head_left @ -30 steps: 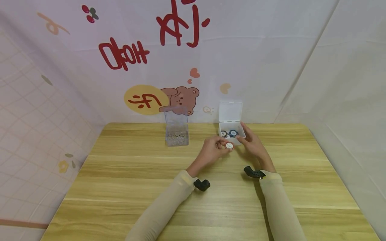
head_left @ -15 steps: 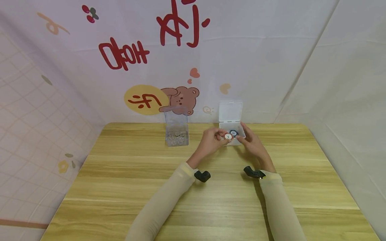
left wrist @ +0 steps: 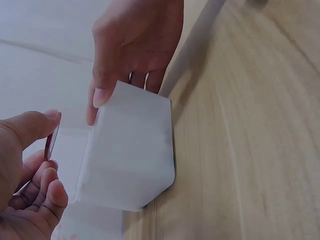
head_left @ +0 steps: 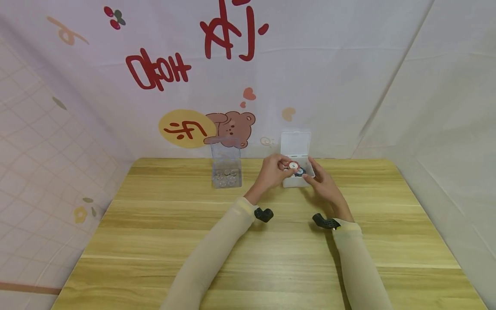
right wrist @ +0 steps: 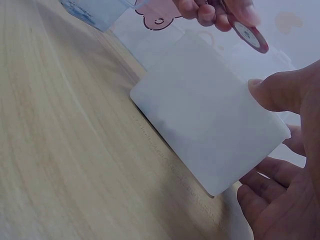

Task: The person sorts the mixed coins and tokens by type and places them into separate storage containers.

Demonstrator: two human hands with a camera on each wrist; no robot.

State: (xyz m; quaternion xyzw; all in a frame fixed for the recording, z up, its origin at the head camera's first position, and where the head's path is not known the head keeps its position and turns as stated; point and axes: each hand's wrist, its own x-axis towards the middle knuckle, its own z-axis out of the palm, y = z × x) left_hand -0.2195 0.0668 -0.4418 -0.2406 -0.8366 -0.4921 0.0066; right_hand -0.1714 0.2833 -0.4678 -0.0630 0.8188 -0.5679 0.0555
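In the head view my left hand [head_left: 273, 173] pinches a red poker chip [head_left: 293, 165] with a white centre between thumb and fingers, just above the opening of a white plastic box [head_left: 295, 183]. The left wrist view catches that chip [left wrist: 52, 142] edge-on, apart from the box wall. My right hand [head_left: 325, 184] grips the box at its right side, its thumb [right wrist: 277, 91] at the front rim. Inside lies a dark blue chip [head_left: 300, 172]; the left hand hides part of the contents. The box's lid [head_left: 295, 143] stands raised at the back.
Left of the white box stands a clear plastic box [head_left: 227, 183] with its lid up and several clear round pieces inside. Both boxes are near the back edge of the wooden table [head_left: 294, 258], close to a printed white cloth backdrop [head_left: 333, 86].
My left hand has carried the red chip from in front of the white box, up and away from me, to above its opening. The right hand has stayed on the box.
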